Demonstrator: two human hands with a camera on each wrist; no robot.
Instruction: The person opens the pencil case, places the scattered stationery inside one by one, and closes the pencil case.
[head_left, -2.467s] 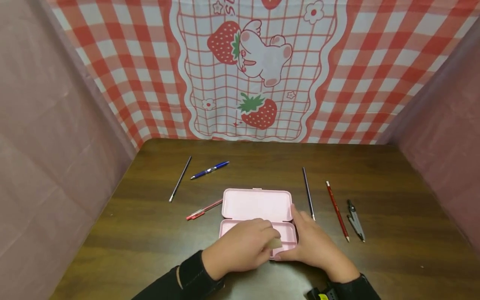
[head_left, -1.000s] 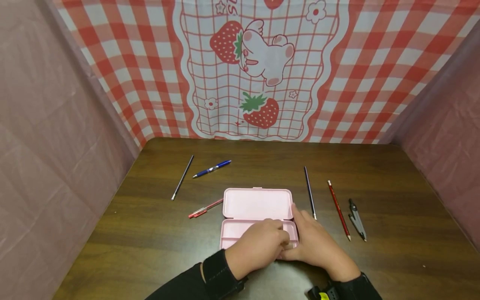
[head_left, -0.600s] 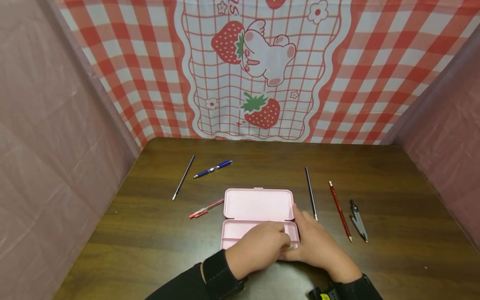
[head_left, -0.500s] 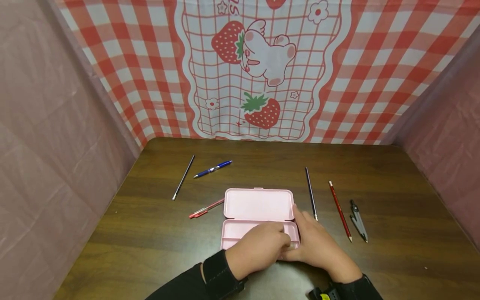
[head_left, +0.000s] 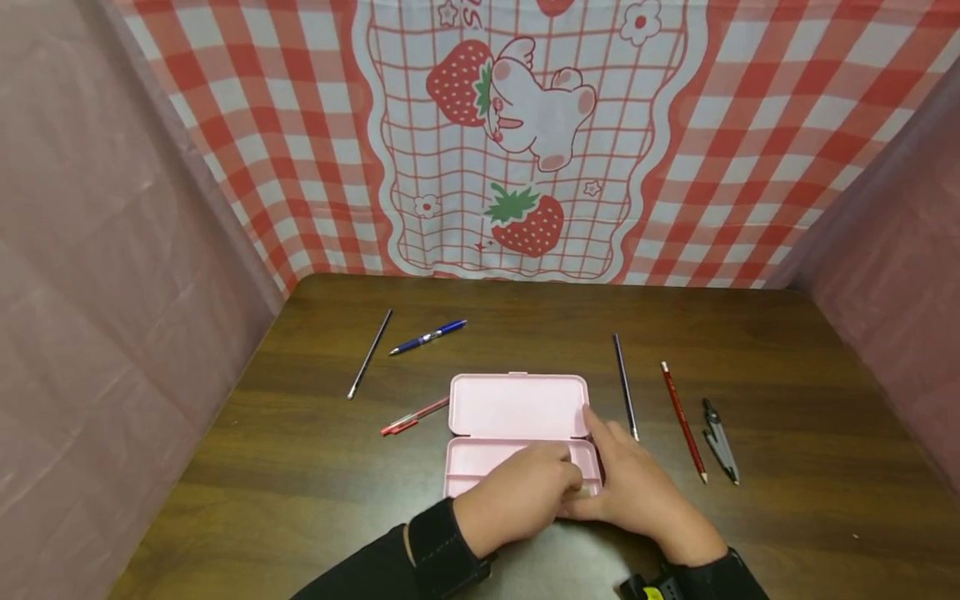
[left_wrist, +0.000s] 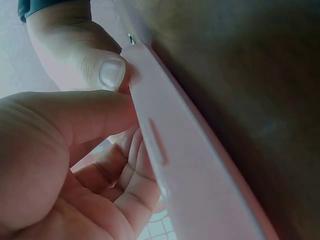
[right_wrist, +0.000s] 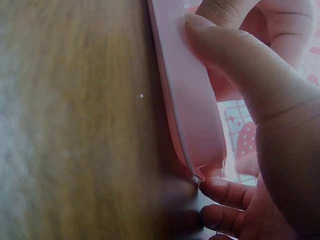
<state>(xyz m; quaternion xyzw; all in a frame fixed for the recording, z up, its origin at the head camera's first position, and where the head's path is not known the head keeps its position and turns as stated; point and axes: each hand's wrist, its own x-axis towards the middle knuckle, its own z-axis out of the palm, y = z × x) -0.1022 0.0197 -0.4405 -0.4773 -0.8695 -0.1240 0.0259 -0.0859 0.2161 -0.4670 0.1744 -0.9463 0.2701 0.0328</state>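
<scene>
An open pink pencil case (head_left: pixel 519 407) lies on the table, its lid folded back. My left hand (head_left: pixel 517 492) reaches into the front tray with curled fingers at its right end. A sliver of a pale beige eraser (head_left: pixel 584 492) shows beside those fingers, the rest of it hidden. My right hand (head_left: pixel 637 492) grips the case's right end. In the right wrist view its thumb (right_wrist: pixel 225 50) presses the front wall, with other fingers near the hinge corner. The left wrist view shows the left hand (left_wrist: pixel 95 165) bent over the front wall near the latch.
A red pen (head_left: pixel 412 417) touches the case's left side. Farther back lie a dark pencil (head_left: pixel 370 354) and a blue pen (head_left: pixel 428 337). To the right are another dark pencil (head_left: pixel 626 387), a red pencil (head_left: pixel 684 422) and a drawing compass (head_left: pixel 722 442).
Since the earliest frame, my left hand has moved right and down into the tray with the beige eraser, which is now mostly hidden. My right hand has kept its grip on the case.
</scene>
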